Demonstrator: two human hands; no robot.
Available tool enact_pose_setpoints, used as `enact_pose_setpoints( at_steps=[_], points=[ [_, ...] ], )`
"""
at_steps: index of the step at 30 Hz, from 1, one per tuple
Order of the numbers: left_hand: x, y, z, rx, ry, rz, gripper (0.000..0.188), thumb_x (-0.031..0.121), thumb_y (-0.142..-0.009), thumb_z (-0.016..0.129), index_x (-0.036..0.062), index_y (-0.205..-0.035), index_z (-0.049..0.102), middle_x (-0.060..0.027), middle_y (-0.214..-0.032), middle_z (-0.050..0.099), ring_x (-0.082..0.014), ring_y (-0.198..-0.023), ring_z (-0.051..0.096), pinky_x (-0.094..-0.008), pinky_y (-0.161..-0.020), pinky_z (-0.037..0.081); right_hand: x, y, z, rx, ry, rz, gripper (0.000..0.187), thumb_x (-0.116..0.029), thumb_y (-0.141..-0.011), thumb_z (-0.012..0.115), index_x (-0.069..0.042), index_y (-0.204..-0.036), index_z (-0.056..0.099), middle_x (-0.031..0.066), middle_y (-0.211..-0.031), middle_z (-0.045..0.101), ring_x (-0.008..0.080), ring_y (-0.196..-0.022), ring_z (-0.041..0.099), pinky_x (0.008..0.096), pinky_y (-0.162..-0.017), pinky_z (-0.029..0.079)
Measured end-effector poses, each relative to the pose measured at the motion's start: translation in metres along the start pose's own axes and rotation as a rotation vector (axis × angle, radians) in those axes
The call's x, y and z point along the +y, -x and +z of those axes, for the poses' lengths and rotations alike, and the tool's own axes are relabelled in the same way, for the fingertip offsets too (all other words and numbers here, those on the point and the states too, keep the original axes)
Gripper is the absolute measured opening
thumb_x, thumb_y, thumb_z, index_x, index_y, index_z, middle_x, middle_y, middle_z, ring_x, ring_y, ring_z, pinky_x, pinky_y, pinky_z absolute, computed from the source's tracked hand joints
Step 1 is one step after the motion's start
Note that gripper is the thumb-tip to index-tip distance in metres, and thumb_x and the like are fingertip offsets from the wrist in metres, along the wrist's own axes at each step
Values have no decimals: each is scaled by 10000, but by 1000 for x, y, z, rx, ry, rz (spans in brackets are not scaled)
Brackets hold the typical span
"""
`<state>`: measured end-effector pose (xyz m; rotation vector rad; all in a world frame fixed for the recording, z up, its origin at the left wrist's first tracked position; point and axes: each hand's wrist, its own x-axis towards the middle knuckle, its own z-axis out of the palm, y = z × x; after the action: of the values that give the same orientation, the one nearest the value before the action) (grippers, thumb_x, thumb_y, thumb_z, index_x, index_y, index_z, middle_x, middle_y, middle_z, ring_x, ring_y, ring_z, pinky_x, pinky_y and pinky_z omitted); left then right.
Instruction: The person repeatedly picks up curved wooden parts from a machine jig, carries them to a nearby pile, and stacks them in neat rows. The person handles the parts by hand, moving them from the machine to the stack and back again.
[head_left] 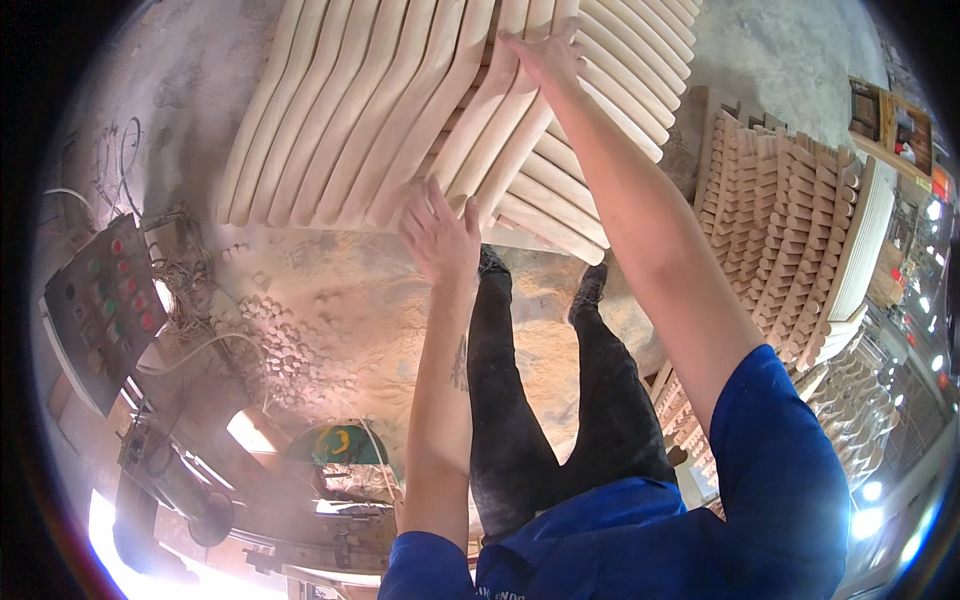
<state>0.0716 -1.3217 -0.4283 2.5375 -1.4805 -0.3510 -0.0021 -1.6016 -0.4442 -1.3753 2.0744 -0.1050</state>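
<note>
Long, pale wooden pieces [345, 110], each bent along its length, lie side by side in a stack in front of me. My right hand [548, 58] reaches over the far part, its thumb and fingers spanning adjoining pieces. At the near ends, my left hand [440, 232] has its fingers and thumb spread about the end of a curved wooden piece [488, 150]. Some fingertips are hidden against the wood. Beneath and to the right shows a layer of pieces [560, 195] laid at another angle.
A control panel [105, 305] with red and green buttons stands at the left, with loose cables beside it. Small wood offcuts [285, 345] lie on the dusty floor [400, 290]. More stacked wooden parts [775, 215] rise at the right. Machinery [190, 490] stands at the lower left.
</note>
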Motion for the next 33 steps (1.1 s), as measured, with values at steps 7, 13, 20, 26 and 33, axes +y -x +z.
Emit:
enact_pose_setpoints(
  at_steps=[7,13,20,26,33],
  points=[
    [-13,12,20,-395,236,-223,645,520,-978,621,18,-1372,524,-205,-1258,592,-411,-1172,573,-527,-984,460,28,-2,-26,-172,-159,-104,1410,-537,-646,927,51,-1581,50,322,-1418,497,417,-1338,499,489,-1068,491],
    [-65,16,-6,-913,889,28,666,374,-852,808,-31,-1345,619,-160,-1168,709,-252,-1019,708,-366,-832,566,71,-8,-56,-506,-317,-64,886,-373,-682,954,87,-1329,563,178,-1074,708,268,-1029,702,373,-871,575],
    [-65,-7,13,-1356,1085,-223,725,277,-824,862,-43,-1395,552,-108,-1174,690,-181,-1018,689,-330,-849,565,97,-1,-50,-582,-588,18,720,-339,-811,869,95,-1306,577,150,-1111,696,216,-1018,678,355,-942,539],
    [-45,3,-5,-1311,1343,-330,684,199,-804,848,-23,-1381,557,-111,-1200,679,-198,-1064,662,-353,-927,534,116,-1,-61,-697,-819,111,733,-328,-847,844,79,-1361,518,160,-1231,646,229,-1111,656,377,-988,555],
    [-28,25,-53,-1035,1025,-285,637,130,-802,804,-42,-1362,554,-137,-1232,662,-230,-1142,633,-374,-1008,490,126,25,-36,-702,-919,27,775,-274,-867,840,14,-1452,420,142,-1273,618,240,-1146,642,413,-968,572]
  ],
)
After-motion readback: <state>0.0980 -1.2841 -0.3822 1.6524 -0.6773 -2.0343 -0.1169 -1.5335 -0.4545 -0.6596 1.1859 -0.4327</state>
